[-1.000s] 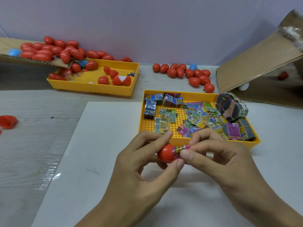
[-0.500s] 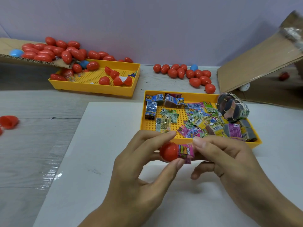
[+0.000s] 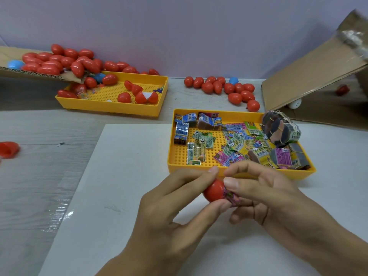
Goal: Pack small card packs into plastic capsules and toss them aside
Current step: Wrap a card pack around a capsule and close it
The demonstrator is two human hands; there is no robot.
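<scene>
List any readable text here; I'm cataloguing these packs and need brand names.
"6": in a white circle on several card packs in the near yellow tray.
Barcodes and small print on those packs: too small to read.
Pink pack going into the red capsule half: print blurred.

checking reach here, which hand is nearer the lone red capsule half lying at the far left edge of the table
Left. The left hand grips the red capsule half at centre, on the side toward the lone half. The right hand, pressing in the card pack, sits farther right.
</scene>
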